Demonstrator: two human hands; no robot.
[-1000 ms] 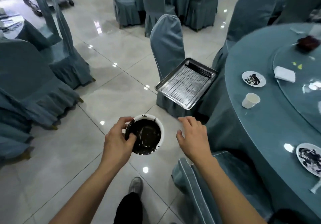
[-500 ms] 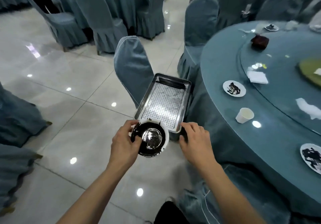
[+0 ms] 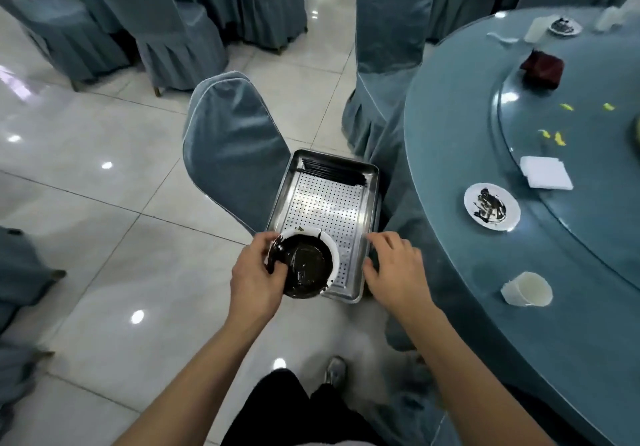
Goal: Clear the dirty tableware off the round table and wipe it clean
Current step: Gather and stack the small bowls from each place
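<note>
Clearing: barely begun; only black chopsticks [image 3: 331,176] are seen in the perforated steel tray [image 3: 367,210].
Bowl: a white bowl [image 3: 308,265], glossy with dark sauce, is held over the tray's near end (on a covered chair).
Left hand [image 3: 257,277]: fingers clamped on the bowl's rim.
Right hand [image 3: 398,269]: fingers spread, holding nothing.
Left: a smeared saucer [image 3: 491,206], paper cup [image 3: 527,289] and folded napkin [image 3: 545,172] on the glass-topped round table [image 3: 450,155]; wiping is not started.

Dirty bowl [image 3: 308,265] in left hand [image 3: 258,277] over perforated tray [image 3: 329,203], right hand [image 3: 398,271] at its rim.
</note>
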